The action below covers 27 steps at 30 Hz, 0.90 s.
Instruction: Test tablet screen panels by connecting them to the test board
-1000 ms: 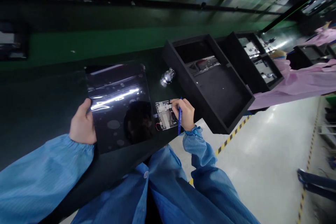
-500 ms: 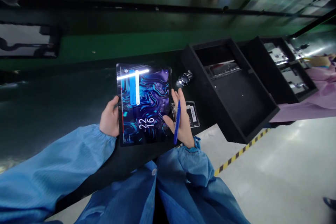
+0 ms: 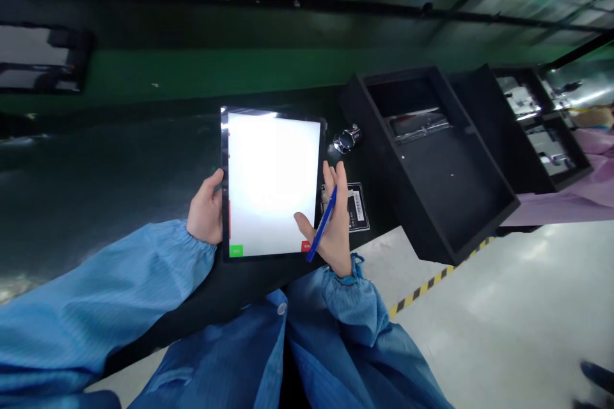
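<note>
A tablet (image 3: 273, 179) with a bright white screen is held above the dark bench. A green button and a red one show along its near edge. My left hand (image 3: 206, 211) grips the tablet's left edge, thumb on the front and the other fingers hidden behind. At the right edge is my right hand (image 3: 336, 233), with a blue pen (image 3: 322, 223) lodged between its fingers. Its thumb reaches over the screen's lower right; whether it touches the glass I cannot tell. A black card with a white label (image 3: 358, 206) lies partly hidden beyond the right hand.
A shiny metal piece (image 3: 347, 138) lies beside a large black tray (image 3: 407, 192) holding a clear-wrapped item. Another black tray (image 3: 508, 147) with parts stands farther right, near a person's pink sleeve (image 3: 551, 211). A dark-framed panel (image 3: 33, 57) is at the far left.
The tablet's screen has gone from a blue-purple wallpaper with a clock to plain white with coloured buttons. Both hands and the tablet appear slightly farther right as the view shifts.
</note>
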Available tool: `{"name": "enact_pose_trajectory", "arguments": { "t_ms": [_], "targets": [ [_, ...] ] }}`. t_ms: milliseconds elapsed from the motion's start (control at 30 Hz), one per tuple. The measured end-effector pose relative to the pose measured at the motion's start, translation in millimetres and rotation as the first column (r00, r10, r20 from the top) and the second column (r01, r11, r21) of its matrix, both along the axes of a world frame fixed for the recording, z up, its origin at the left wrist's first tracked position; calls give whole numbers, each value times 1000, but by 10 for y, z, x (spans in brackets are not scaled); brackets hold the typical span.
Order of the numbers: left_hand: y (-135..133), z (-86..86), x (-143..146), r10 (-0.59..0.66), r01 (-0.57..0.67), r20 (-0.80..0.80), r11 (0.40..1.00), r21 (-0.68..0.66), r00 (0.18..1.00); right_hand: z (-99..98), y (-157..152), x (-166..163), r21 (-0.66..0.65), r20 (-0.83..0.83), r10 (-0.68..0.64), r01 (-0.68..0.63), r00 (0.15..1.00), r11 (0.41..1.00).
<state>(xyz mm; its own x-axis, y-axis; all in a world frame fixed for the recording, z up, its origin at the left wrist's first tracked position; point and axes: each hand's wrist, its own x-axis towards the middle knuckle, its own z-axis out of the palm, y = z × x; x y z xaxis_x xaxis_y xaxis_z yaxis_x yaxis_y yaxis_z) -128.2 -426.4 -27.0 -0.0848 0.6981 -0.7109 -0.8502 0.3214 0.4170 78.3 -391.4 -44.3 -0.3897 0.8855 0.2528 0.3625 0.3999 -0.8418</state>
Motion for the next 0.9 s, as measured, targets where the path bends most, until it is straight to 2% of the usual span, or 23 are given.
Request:
{"name": "enact_pose_trajectory", "arguments": {
  "t_ms": [133, 267, 333, 433, 533, 600, 667, 700, 767, 833, 867, 900],
  "targets": [
    [-32, -57, -8, -27, 27, 2, 1000, 16, 1000, 47, 47, 47, 60, -26, -44, 46, 999, 997],
    [-58, -203, -33, -50, 52, -15, 994, 99, 999, 247, 389, 77, 140, -69, -167, 175, 984, 975],
    [-61, -224, -28, -45, 46, -13, 995, 93, 999, 355, 651, 73, 190, 22, -196, 188, 980, 964],
    [-56, -190, -2, -44, 44, -11, 998, 48, 999, 471, 971, 47, 298, 250, -182, 103, 951, 949],
    [-55, -156, 24, -76, 78, -53, 995, 53, 996, 536, 1024, 2, 408, 411, -240, 58, 880, 911],
    [-59, -163, 33, -75, 82, -98, 994, 68, 992, 572, 909, -22, 524, 410, -291, 37, 864, 851],
    [-66, -195, 30, -58, 69, -141, 995, 78, 988, 617, 738, -21, 628, 411, -213, -106, 886, 771],
    [-72, -220, 26, -48, 62, -160, 994, 86, 986, 643, 653, -6, 672, 426, -140, -209, 894, 710],
    [-88, -279, 13, -44, 63, -179, 993, 98, 983, 697, 516, 53, 758, 448, -20, -368, 894, 539],
    [-103, -337, 2, -50, 71, -173, 990, 119, 984, 741, 439, 148, 831, 429, 14, -400, 903, 386],
    [-107, -359, -1, -47, 70, -166, 988, 137, 985, 756, 419, 207, 849, 414, 20, -394, 910, 353],
    [-109, -373, -1, -36, 61, -161, 987, 151, 986, 765, 410, 269, 848, 396, 28, -377, 918, 372]
  ]
}}
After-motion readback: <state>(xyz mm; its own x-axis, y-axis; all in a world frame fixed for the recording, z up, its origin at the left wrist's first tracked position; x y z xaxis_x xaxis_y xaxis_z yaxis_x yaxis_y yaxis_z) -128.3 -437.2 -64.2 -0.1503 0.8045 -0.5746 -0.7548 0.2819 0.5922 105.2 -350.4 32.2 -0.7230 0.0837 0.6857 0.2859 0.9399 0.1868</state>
